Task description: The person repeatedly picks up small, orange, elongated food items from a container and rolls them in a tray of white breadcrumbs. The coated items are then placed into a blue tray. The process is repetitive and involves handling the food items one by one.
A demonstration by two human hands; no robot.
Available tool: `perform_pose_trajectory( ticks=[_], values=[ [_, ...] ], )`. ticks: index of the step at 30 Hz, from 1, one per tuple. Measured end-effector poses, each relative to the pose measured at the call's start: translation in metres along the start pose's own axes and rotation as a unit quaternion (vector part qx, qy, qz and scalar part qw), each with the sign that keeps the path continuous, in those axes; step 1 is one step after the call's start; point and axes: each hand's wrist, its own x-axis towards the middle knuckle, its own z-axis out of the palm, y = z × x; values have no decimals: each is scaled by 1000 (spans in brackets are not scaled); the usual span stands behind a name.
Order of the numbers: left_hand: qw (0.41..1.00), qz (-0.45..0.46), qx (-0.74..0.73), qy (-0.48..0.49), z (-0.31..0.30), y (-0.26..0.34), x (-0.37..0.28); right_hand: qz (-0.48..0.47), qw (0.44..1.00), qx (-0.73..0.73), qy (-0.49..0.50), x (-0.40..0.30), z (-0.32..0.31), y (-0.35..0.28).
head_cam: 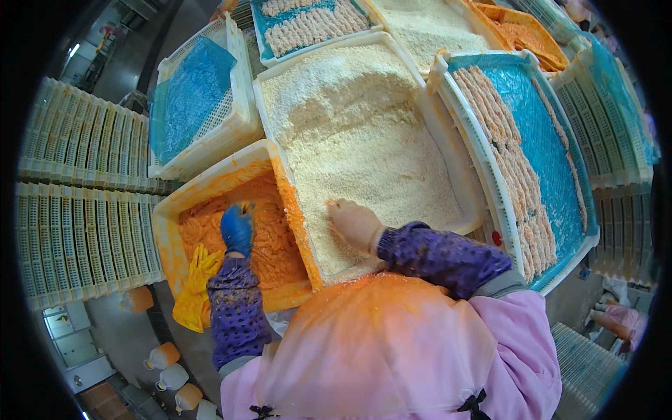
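My left hand [239, 227], in a blue glove, is over the orange battered meat strips [273, 236] in a white plastic tub [210, 189]; its fingers are blurred and partly hidden. My right hand [355, 226], in a pale glove, is low over white breadcrumbs [367, 157] in a larger tub to the right, fingertips at the crumbs; whether it grips something I cannot tell. A yellow rubber glove [197, 294] hangs over the batter tub's near left corner. Breaded strips [504, 157] lie in rows on blue plastic film in a crate [583, 252] at the right.
A crate with crumpled blue film [194, 100] stands at the upper left. Stacked perforated crates [89, 236] line the left side, and more [604, 115] stand at the right. Another tray of breaded strips [315, 26] and a second crumb tub [436, 31] are at the top. Plastic jugs [165, 355] stand on the floor.
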Motion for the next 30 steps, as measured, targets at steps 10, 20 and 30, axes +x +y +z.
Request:
perform_pose_trajectory(
  ticks=[10,20,30],
  values=[
    [974,-52,159,-152,97,-106,-11,105,848,519,-29,12,-3,-5],
    [977,-41,-114,-177,86,-108,-23,192,769,536,292,-173,-258,66],
    [906,-129,-371,-155,61,-47,-41,368,889,168,213,-259,-294,224]
  ],
)
